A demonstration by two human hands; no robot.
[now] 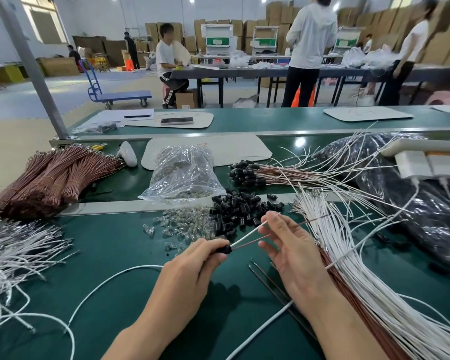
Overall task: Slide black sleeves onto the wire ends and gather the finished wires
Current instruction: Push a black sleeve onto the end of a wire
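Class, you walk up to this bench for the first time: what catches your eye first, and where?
At the centre, the left hand pinches a black sleeve on a white-and-brown wire pair that runs into the right hand. Just beyond lies a pile of loose black sleeves; tied brown wire bundles fill the left, a fan of white wires the right.

black sleeve (226, 249) mostly hidden by left hand (192, 266).

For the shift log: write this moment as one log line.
left hand: pinches black sleeve | right hand: pinches wire pair | sleeve pile: beyond hands | sleeved wires: behind pile
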